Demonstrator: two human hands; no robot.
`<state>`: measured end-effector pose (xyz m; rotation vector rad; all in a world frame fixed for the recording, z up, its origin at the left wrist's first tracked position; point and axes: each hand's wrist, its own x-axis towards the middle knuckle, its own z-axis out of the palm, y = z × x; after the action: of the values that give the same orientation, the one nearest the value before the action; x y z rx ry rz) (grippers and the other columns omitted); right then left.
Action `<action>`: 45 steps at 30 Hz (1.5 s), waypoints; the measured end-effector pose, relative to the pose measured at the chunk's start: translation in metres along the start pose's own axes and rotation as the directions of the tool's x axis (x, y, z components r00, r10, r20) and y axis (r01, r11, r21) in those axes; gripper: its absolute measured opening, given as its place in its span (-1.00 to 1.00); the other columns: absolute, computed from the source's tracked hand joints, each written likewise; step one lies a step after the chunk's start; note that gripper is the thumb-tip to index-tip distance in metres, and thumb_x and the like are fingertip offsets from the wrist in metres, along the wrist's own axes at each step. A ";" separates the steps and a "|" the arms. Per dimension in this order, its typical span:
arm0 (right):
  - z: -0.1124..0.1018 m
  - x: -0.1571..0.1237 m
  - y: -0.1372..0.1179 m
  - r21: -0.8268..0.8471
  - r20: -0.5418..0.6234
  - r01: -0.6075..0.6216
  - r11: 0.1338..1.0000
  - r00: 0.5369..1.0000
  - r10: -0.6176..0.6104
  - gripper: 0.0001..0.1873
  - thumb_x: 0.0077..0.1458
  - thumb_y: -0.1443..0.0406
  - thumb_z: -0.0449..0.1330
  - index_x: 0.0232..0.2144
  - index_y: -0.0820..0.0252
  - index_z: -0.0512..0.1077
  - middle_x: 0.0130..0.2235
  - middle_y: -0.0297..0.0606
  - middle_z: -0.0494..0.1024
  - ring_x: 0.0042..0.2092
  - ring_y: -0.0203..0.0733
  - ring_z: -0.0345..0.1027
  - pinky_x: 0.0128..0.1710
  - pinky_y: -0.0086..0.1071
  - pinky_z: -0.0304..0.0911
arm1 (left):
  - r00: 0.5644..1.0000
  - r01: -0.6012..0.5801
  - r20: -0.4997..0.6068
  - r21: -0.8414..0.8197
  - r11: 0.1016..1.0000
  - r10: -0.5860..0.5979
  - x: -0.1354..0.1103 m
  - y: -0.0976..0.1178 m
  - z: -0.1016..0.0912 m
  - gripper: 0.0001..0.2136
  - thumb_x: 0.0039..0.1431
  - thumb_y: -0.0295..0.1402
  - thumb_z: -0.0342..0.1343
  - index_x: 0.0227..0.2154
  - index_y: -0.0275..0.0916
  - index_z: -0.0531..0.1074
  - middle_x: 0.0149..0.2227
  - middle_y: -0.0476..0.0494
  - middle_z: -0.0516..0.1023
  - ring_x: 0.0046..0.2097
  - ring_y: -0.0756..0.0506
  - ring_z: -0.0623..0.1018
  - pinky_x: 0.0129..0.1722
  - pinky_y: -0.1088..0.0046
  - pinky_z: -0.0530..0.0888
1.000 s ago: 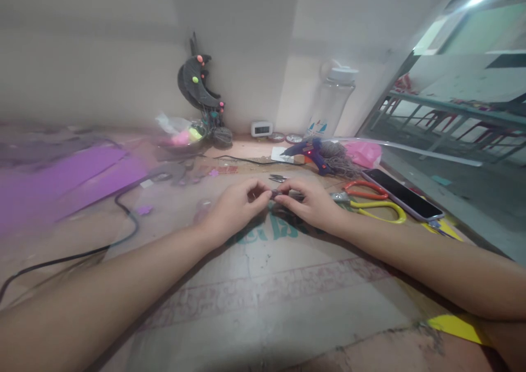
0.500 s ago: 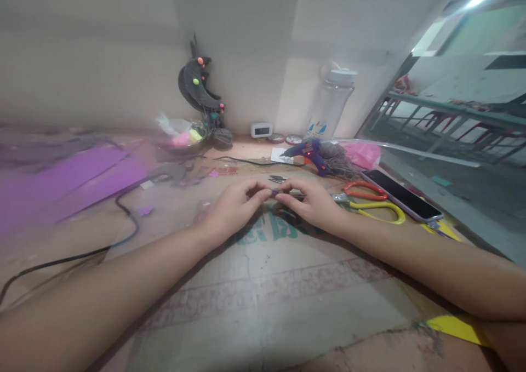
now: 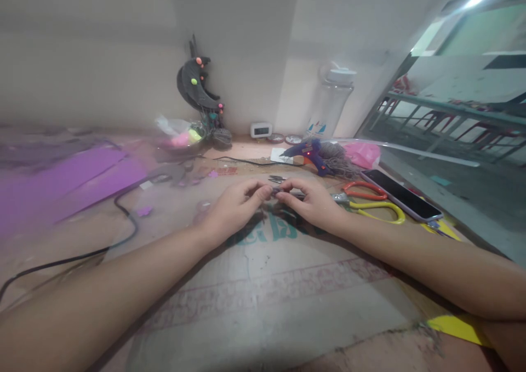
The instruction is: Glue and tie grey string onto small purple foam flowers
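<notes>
My left hand [image 3: 234, 207] and my right hand [image 3: 312, 201] meet fingertip to fingertip over the middle of the table. Both pinch a small dark grey piece [image 3: 274, 192] between thumb and fingers. The piece is tiny and mostly covered by my fingers, so I cannot tell its shape. Both forearms rest on a printed cardboard sheet [image 3: 263, 284] spread over the table.
Scissors with orange and yellow handles [image 3: 372, 199] lie right of my right hand, beside a phone [image 3: 400, 194]. A purple glue gun [image 3: 309, 154] with its black cord [image 3: 123, 210], a water bottle [image 3: 331, 103], a small clock [image 3: 261, 129], purple foam sheets [image 3: 61, 183] and a dark crescent ornament [image 3: 197, 84] stand behind.
Almost nothing differs: my fingertips have drawn slightly closer around the small piece, and the view has shifted a touch.
</notes>
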<state>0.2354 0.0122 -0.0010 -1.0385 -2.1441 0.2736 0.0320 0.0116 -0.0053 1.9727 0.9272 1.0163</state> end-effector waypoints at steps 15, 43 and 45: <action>0.000 0.002 0.001 0.044 -0.011 -0.063 0.997 0.998 0.064 -0.81 0.17 0.21 0.16 -0.39 0.20 0.48 -0.40 -0.30 0.56 -0.35 -0.24 0.40 -0.34 -0.42 0.23 | 0.975 0.177 -0.130 -0.047 0.983 -0.182 0.006 -0.004 -0.003 -0.77 0.18 -0.18 0.09 -0.40 -0.26 0.45 -0.38 -0.07 0.55 -0.31 -0.06 0.51 -0.28 0.43 0.40; -0.003 0.002 -0.001 0.160 0.034 -0.156 0.975 0.988 0.152 -0.73 0.23 0.22 0.08 -0.46 0.18 0.43 -0.43 -0.34 0.54 -0.35 -0.27 0.40 -0.27 -0.40 0.25 | 0.993 0.099 -0.075 0.096 0.990 -0.092 0.004 -0.004 -0.002 -0.72 0.31 -0.19 -0.07 -0.43 -0.22 0.37 -0.43 -0.01 0.45 -0.34 -0.06 0.44 -0.31 0.41 0.32; -0.003 0.002 -0.001 0.160 0.032 -0.161 0.974 0.987 0.157 -0.74 0.23 0.22 0.08 -0.46 0.18 0.42 -0.43 -0.35 0.53 -0.35 -0.27 0.39 -0.27 -0.40 0.25 | 0.988 0.133 -0.079 0.031 0.991 -0.130 0.005 -0.004 -0.001 -0.81 0.25 -0.23 0.03 -0.37 -0.23 0.41 -0.39 -0.02 0.49 -0.33 -0.05 0.47 -0.31 0.44 0.35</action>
<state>0.2359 0.0130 0.0029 -1.1172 -2.0201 0.5271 0.0320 0.0182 -0.0060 1.8856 1.1098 1.0124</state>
